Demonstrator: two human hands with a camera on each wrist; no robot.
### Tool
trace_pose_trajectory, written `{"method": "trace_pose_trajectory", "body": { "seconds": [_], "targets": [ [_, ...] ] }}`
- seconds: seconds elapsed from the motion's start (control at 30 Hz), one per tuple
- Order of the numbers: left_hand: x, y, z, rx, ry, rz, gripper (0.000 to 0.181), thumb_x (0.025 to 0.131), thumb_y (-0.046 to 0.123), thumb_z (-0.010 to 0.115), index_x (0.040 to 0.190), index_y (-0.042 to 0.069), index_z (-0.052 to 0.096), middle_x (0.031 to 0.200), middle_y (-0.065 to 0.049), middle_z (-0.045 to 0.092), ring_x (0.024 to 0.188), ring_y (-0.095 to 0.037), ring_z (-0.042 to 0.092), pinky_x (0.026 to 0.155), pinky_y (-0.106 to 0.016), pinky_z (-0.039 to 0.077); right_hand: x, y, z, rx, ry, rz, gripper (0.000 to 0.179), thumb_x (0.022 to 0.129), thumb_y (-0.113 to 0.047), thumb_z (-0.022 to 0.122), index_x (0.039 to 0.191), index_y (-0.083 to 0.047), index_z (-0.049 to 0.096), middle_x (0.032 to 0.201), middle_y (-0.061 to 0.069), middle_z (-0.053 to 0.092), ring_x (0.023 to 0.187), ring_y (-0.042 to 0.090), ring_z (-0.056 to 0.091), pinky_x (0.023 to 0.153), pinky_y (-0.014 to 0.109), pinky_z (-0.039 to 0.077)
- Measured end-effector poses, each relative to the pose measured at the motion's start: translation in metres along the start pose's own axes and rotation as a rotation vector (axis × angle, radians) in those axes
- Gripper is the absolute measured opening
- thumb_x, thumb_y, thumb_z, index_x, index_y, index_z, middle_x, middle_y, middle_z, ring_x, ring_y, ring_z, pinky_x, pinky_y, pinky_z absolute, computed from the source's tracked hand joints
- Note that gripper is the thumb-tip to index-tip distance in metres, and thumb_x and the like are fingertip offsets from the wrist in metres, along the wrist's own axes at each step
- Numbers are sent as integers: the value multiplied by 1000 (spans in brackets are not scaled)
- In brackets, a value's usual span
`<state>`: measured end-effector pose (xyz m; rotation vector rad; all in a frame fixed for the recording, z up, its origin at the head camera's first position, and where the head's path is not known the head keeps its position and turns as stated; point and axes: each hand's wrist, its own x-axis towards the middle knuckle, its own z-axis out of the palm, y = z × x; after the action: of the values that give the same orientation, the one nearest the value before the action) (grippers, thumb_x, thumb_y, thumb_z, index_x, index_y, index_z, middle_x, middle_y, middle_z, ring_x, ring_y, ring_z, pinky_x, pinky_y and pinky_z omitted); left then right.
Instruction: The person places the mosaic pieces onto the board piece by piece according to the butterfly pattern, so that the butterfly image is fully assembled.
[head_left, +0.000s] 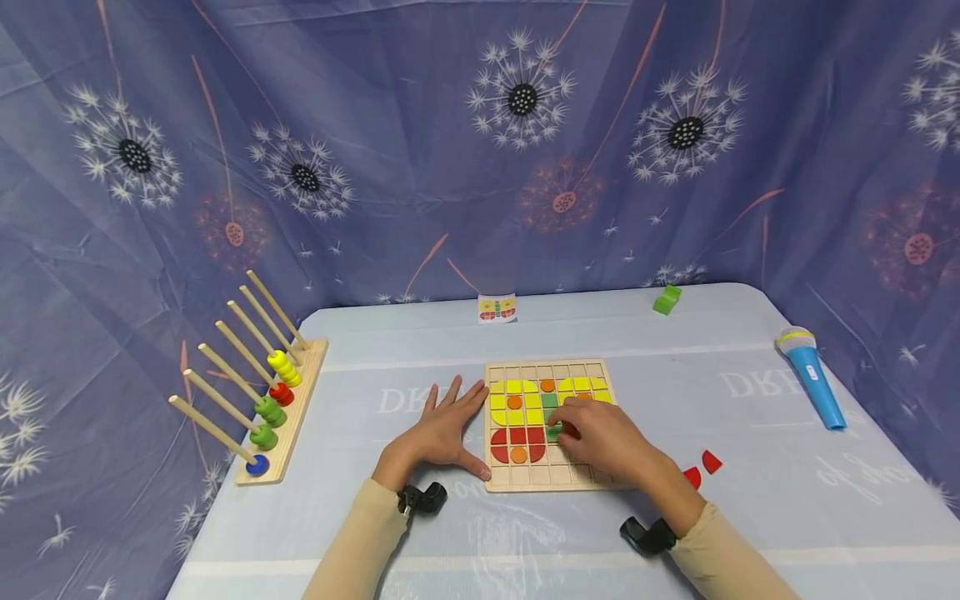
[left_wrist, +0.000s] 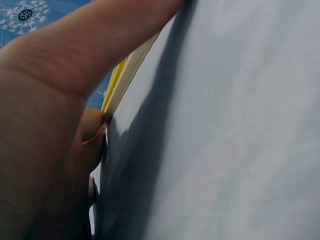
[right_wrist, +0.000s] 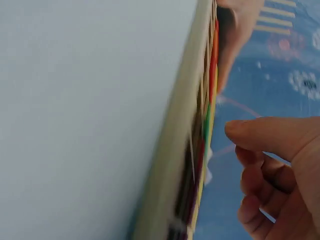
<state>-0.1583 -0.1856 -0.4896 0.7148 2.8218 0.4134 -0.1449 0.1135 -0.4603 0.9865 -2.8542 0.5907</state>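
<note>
A wooden grid board [head_left: 517,477] lies on the table, set with yellow, red, orange and green pieces. Spread fingers of my left hand [head_left: 442,433] rest against its left side, the thumb at the near left corner and the index finger farther up. Over the board's right half is my right hand [head_left: 603,435], its fingertips beside a green piece [head_left: 553,433] in the middle column. In the right wrist view, the fingers of the right hand [right_wrist: 280,170] are loosely bent, and no piece shows between thumb and fingers. This hand covers part of the board's right side.
Two loose red pieces [head_left: 712,462] lie right of the board, partly behind the right wrist. A small picture card [head_left: 497,308] and a green block [head_left: 667,300] sit at the back. A bead rack [head_left: 300,408] stands left; a blue toy microphone [head_left: 816,385] lies right.
</note>
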Motion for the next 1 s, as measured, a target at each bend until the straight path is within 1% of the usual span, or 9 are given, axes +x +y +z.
{"method": "trace_pose_trajectory", "body": {
  "seconds": [0.07, 0.13, 0.27, 0.5, 0.6, 0.7, 0.83, 0.93, 1.0],
  "targets": [
    [0, 0, 0, -2, -1, -1, 141, 44, 90, 65, 156, 21, 13, 161, 6, 6, 145, -30, -5, 111, -59, -8, -5, 8, -6, 5, 20, 35, 15, 82, -20, 76, 96, -22, 73, 73, -17, 49, 67, 7, 44, 57, 26, 39],
    [-1, 0, 0, 0, -1, -1, 141, 44, 89, 65, 156, 21, 13, 161, 6, 6, 145, -30, -5, 111, -59, -7, -11, 17, -12, 25, 18, 67, 15, 82, -21, 77, 96, -21, 72, 72, -16, 48, 65, 7, 45, 57, 27, 38],
    [-1, 1, 0, -3, 1, 1, 140, 45, 88, 66, 156, 20, 14, 161, 5, 7, 145, -30, -5, 111, -60, -7, -28, 38, -24, 80, -4, 113, 16, 83, -21, 76, 98, -18, 71, 72, -14, 50, 64, 7, 46, 58, 27, 39],
    [-1, 2, 0, 1, 0, -7, 141, 45, 89, 65, 156, 21, 14, 161, 6, 6, 145, -29, -5, 111, -60, -7, -61, 67, -43, 172, -41, 209, 22, 84, -18, 75, 105, -15, 71, 76, -12, 54, 68, 10, 50, 59, 24, 47],
    [0, 1, 1, -1, 3, -6, 141, 45, 89, 66, 156, 21, 13, 161, 6, 6, 145, -29, -5, 111, -60, -7, -73, 77, -47, 189, -77, 212, 23, 83, -17, 76, 105, -15, 71, 78, -13, 54, 69, 8, 50, 60, 24, 47],
    [-1, 0, 1, 2, 7, -4, 141, 44, 89, 65, 156, 21, 13, 161, 6, 7, 145, -29, -5, 111, -59, -7, -84, 81, -45, 221, -126, 194, 21, 81, -19, 77, 101, -18, 71, 79, -12, 55, 70, 8, 50, 59, 23, 45],
    [-1, 0, 0, -7, 13, 1, 141, 44, 88, 67, 156, 21, 13, 161, 5, 7, 145, -30, -5, 111, -60, -8, -93, 81, -41, 281, -183, 180, 23, 77, -28, 81, 94, -20, 68, 81, -9, 56, 71, 9, 51, 59, 23, 44],
    [-1, 1, 0, -8, 18, 5, 141, 44, 88, 66, 156, 20, 13, 161, 5, 8, 145, -30, -4, 110, -60, -7, -96, 77, -38, 296, -203, 187, 26, 75, -32, 83, 90, -20, 66, 82, -8, 56, 71, 8, 50, 60, 23, 44],
    [-1, 1, 0, -7, 21, 7, 141, 44, 88, 66, 156, 20, 14, 161, 5, 8, 145, -30, -4, 110, -60, -7, -97, 74, -36, 281, -199, 191, 25, 74, -30, 84, 88, -20, 66, 81, -9, 55, 71, 8, 50, 59, 23, 44]
  ]
}}
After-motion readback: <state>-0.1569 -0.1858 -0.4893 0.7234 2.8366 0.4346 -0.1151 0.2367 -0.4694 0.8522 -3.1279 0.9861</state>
